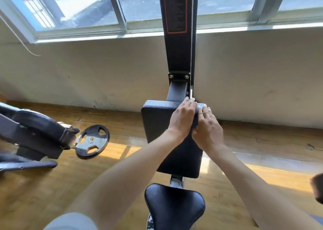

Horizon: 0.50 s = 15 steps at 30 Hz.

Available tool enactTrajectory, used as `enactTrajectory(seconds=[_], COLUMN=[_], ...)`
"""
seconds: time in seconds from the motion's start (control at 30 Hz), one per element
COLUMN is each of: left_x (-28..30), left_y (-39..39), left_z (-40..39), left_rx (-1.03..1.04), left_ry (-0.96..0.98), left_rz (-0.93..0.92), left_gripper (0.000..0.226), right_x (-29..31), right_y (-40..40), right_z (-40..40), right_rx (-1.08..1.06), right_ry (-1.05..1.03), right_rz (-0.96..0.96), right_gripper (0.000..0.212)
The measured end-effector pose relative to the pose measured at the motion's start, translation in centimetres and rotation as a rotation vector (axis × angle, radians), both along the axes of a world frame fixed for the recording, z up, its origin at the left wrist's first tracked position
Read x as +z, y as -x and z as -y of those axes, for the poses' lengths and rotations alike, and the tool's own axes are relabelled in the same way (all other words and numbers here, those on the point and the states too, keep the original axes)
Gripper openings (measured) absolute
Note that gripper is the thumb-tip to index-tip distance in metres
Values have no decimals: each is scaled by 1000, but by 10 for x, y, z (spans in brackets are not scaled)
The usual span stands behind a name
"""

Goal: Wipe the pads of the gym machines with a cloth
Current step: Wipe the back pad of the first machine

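I have both hands at the far right corner of the black back pad [157, 124]. My left hand [183, 118] lies flat, fingers together, pressing on the pad's top edge. My right hand [208, 130] sits just beside it, fingers closed over a pale grey cloth [201, 106] that drapes the pad's corner. Nearer me is the black seat pad [174, 207]. A weight plate [92, 141] lies on the wooden floor [52, 186] to the left.

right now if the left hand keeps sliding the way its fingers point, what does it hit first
Probably the black upright post just past the far edge of the pad; the left hand has its fingertips almost there, though depth is hard to judge.
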<state>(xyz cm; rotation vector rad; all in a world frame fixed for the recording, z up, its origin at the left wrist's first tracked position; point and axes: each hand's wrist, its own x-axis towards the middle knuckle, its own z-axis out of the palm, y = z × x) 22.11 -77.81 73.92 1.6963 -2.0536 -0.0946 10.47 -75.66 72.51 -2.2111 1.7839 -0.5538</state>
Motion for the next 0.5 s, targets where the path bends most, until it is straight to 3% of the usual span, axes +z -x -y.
enactTrajectory(seconds=[0.07,0.17,0.27,0.37,0.5], left_x=[1,5,-1,2,6], left_y=[3,-37,-84,-68,-17], left_z=[4,1,1,2,0], left_rx=[-42,-165,-113,-18,-37], left_ry=[0,18,100,64,30], left_rz=[-4,150,240,182,36], left_gripper=[41,41,42,18,23], right_x=[2,4,7,5,11], right_y=[2,4,3,-4,-12], right_z=[1,-1,-3,-3,-4], right_rx=[1,9,2,-32,-66], right_ry=[-15,-19,-25,-23,-97], right_rz=[5,-8,-31,-55,-110], right_gripper=[75,74,75,77,81])
